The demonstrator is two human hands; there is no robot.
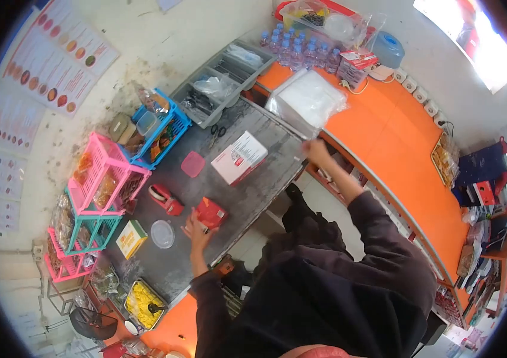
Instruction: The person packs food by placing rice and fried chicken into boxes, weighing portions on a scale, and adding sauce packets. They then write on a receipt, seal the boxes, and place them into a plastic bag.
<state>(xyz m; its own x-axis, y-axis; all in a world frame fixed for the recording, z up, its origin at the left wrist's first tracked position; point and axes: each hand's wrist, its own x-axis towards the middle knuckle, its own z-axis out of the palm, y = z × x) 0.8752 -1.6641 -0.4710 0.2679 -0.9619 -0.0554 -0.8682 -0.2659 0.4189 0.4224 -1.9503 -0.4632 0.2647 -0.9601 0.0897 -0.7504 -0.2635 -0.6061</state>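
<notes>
My left hand is at the near left edge of a small red box on the dark grey worktop, its fingers against the box side. Farther right, my right hand is raised by the worktop's right edge, just below a stack of clear plastic bags. Its fingers look curled together; whatever they hold is too small to make out. Left of the red box lies a red and white tool. Behind it are a white and red carton and a pink lid.
Pink, green and blue baskets line the wall on the left. Nearer are a round clear lid, a yellow-green box and a tray of yellow food. Scissors, grey bins, water bottles and an orange counter stand beyond.
</notes>
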